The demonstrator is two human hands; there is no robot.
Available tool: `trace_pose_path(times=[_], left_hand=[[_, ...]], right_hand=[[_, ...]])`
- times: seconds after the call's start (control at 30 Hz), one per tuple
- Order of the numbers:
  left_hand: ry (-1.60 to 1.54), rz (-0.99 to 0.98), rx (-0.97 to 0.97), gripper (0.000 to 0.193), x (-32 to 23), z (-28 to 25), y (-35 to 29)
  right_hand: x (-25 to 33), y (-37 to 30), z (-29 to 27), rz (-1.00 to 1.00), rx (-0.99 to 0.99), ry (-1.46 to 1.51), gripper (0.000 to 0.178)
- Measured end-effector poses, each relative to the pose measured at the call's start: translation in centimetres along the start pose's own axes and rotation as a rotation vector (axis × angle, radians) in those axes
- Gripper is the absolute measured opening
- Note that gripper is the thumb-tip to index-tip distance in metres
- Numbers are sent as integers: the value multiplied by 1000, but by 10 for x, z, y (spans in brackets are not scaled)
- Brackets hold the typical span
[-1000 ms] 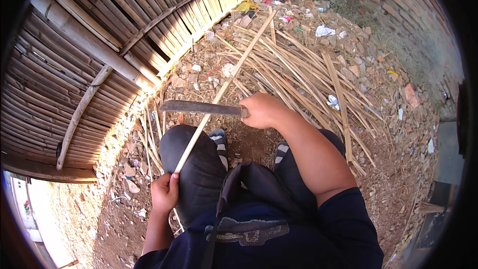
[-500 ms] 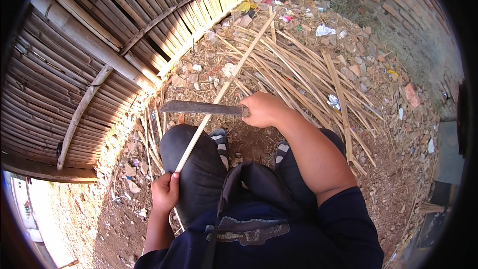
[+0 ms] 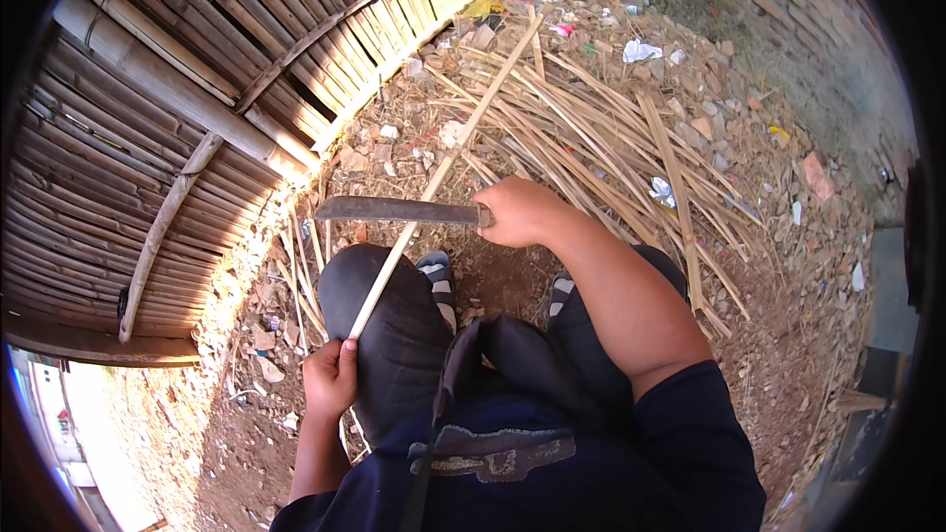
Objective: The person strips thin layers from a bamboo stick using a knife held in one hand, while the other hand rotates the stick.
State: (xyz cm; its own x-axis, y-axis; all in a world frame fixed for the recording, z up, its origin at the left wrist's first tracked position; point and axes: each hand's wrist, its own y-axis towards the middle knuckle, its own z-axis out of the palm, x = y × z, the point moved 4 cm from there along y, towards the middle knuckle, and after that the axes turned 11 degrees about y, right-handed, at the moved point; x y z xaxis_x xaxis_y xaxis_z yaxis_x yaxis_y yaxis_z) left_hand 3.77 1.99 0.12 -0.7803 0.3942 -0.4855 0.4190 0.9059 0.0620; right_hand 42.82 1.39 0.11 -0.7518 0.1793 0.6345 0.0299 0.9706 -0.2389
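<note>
In my left hand (image 3: 330, 377), beside my left knee, is the near end of a long pale bamboo strip (image 3: 387, 271). The strip slants up and away to the right over the ground. My right hand (image 3: 514, 213) is wrapped round the handle of a machete (image 3: 404, 210), whose dark, broad blade points left. That blade lies across the strip just beyond my left knee. From this angle I cannot tell how deep the edge sits against the strip. My right fingers hide most of the handle.
Ahead lies a loose pile of bamboo strips (image 3: 601, 158) on stony, littered ground. A slatted bamboo wall (image 3: 168, 167) rises on the left, a brick wall (image 3: 778, 0) at the far right. More thin strips (image 3: 299, 256) lie left of my knee.
Both hands keep their grip, and the machete stays across the bamboo strip almost where it was. The whole view has shifted very slightly.
</note>
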Motion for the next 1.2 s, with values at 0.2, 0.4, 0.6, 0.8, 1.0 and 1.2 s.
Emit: trace_pose_path(times=[0.2,0.4,0.6,0.8,1.0,1.2], left_hand=[[-13,20,0,48,-1,0,1],[-28,11,3,47,0,1,1],[-27,-33,72,48,-2,0,1],[-30,-12,66,48,3,1,1],[-57,2,43,46,-1,-1,2],[-82,-8,58,45,0,0,3]], right_hand=[[-1,0,1,-14,-10,25,27],[-1,-1,0,-7,-15,37,25],[1,-2,-1,-21,-7,37,28],[-3,-1,1,-67,-37,62,29],[-3,-2,1,-57,-29,66,29],[-3,-2,1,-56,-9,79,28]])
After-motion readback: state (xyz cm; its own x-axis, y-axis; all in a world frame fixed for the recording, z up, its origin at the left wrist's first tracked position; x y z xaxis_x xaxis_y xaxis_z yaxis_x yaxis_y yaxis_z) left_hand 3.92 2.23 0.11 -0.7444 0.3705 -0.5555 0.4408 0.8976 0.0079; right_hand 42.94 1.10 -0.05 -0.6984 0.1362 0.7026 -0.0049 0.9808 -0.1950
